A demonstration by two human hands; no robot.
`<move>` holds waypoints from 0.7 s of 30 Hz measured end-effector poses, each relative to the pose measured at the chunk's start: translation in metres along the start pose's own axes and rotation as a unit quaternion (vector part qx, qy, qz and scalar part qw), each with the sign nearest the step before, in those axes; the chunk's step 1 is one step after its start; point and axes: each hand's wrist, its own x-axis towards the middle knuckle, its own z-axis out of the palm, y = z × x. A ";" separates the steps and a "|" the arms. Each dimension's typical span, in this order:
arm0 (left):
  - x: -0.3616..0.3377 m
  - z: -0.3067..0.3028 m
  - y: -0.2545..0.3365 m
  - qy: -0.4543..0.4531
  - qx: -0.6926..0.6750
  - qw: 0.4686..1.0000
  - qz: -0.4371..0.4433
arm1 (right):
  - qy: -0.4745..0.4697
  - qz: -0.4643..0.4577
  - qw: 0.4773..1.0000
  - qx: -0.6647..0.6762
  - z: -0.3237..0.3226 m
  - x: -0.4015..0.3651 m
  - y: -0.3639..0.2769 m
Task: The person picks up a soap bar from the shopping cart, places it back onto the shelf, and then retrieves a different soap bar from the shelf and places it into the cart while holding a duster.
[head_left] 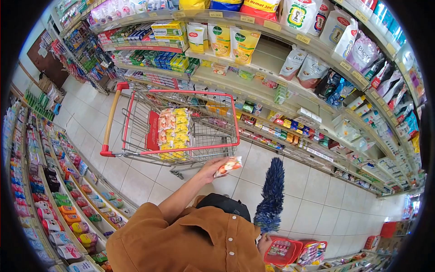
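Note:
My left hand [212, 170] is closed on a small packet [228, 167] with white, orange and red print, held just beyond the near side of a shopping cart [192, 148]. Inside the cart lie stacked yellow packs [180, 131] and orange-pink packs [167, 121] in wrappers, next to a red panel [152, 130]. Low beside my body, my right hand [263, 245] grips the base of a fluffy dark-blue duster [271, 195], which points up and away from me. The duster's handle is mostly hidden.
Store shelves [272, 65] with pouches and boxes curve along the far side. Another shelf [68, 213] of packaged goods runs close on my left. Two red baskets [290, 257] holding goods stand at the lower right on the tiled floor [312, 199].

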 end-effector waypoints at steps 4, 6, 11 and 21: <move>0.027 -0.022 0.018 -0.011 0.003 0.999 -0.044 | 0.048 -0.055 0.995 0.062 0.021 -0.031 -0.023; 0.033 -0.021 0.037 -0.026 0.006 0.999 -0.041 | 0.044 -0.052 0.991 0.118 0.036 -0.033 -0.017; 0.055 -0.029 0.089 -0.051 -0.002 0.998 -0.029 | 0.030 0.107 0.980 0.168 0.085 -0.032 0.009; 0.176 -0.071 0.253 -0.062 0.351 0.924 0.137 | 0.090 0.144 0.966 0.195 0.141 -0.072 -0.088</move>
